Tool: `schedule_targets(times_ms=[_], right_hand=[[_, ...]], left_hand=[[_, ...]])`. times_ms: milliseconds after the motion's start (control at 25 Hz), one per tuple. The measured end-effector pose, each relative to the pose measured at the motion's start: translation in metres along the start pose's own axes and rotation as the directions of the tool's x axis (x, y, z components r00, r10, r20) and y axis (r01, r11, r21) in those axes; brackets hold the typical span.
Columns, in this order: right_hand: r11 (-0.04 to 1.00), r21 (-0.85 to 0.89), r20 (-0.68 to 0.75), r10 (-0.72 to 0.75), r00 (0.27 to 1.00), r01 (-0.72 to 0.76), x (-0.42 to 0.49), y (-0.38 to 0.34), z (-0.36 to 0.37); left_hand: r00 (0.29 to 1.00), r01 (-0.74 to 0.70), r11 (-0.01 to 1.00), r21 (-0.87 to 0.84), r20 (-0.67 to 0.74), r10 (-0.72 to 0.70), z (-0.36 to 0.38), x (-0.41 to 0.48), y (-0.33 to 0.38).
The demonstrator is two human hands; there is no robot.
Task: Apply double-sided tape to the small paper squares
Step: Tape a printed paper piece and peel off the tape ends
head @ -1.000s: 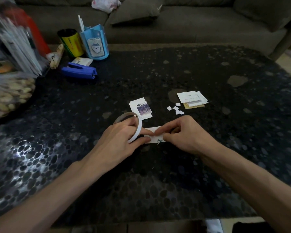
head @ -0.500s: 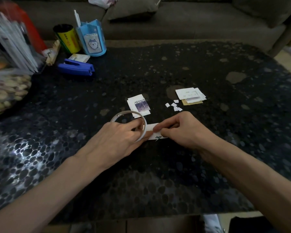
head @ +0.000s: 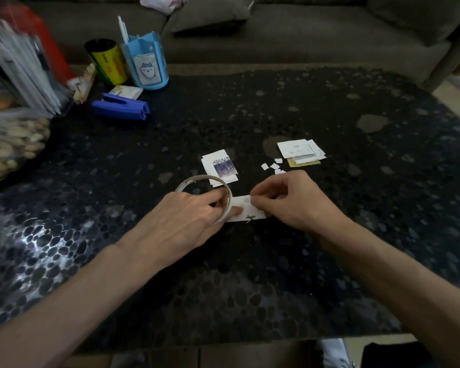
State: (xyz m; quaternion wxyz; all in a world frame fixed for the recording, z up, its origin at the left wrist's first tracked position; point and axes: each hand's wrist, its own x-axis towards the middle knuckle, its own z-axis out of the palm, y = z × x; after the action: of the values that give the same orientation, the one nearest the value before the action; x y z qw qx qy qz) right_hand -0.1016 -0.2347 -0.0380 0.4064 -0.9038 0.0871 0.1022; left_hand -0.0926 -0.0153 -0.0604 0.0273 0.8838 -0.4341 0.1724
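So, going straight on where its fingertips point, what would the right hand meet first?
Likely the tape roll, held in the left hand, just across the paper strip the right hand pinches; depth unclear.

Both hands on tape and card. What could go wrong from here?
1. The left hand grips the thin tape roll while the right hand pinches the white card: tape may land crooked or stick to itself.
2. Loose paper squares lie just beyond the right hand; a stray knuckle could scatter them.

The yellow can (head: 109,65) shows digits reading "05"; print on the cards (head: 221,168) and slip (head: 246,209) is too blurred to read
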Motion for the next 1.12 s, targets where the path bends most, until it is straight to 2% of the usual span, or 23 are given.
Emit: schedule_targets(times_ms=[120,240,360,480,600,800,840,1040,1120], right_hand=[[0.995,-0.099,-0.095,-0.042,0.995,0.033,0.002,-0.002,0.01],[0.979,-0.204,-0.115,-0.05,0.992,0.025,0.001,-0.005,0.015],[0.983,-0.183,-0.113,-0.049,0.992,0.028,0.002,-0.004,0.014],[0.977,-0.211,-0.135,-0.04,0.99,0.011,0.002,-0.004,0.015],[0.977,-0.215,-0.125,-0.022,0.992,-0.005,0.005,-0.003,0.016],[0.998,0.038,-0.074,0.054,0.996,-0.052,0.017,0.004,0.004],[0.998,0.043,-0.066,0.049,0.997,-0.046,0.017,0.005,0.003],[0.98,-0.194,-0.073,-0.05,0.996,0.035,0.009,0.003,0.01],[0.994,-0.106,-0.065,-0.035,0.997,0.028,0.013,0.006,0.008]], left_hand=[[1.0,0.014,1.0,0.012,0.008,-0.014,0.001,0.0,-0.001],[0.999,0.047,0.999,-0.011,0.025,-0.047,0.006,-0.001,-0.003],[0.997,0.081,0.988,-0.131,-0.006,-0.082,0.012,-0.003,-0.005],[0.98,0.193,0.932,-0.306,0.019,-0.197,0.012,-0.004,-0.007],[0.974,0.223,0.925,-0.307,0.038,-0.222,0.013,-0.004,-0.006],[0.969,0.246,0.905,-0.346,0.071,-0.237,0.011,-0.004,-0.007],[0.964,0.265,0.892,-0.367,0.083,-0.252,0.011,-0.004,-0.008],[0.93,0.363,0.804,-0.471,0.132,-0.343,0.011,0.0,-0.006],[0.895,0.433,0.741,-0.512,0.148,-0.42,0.011,0.002,-0.004]])
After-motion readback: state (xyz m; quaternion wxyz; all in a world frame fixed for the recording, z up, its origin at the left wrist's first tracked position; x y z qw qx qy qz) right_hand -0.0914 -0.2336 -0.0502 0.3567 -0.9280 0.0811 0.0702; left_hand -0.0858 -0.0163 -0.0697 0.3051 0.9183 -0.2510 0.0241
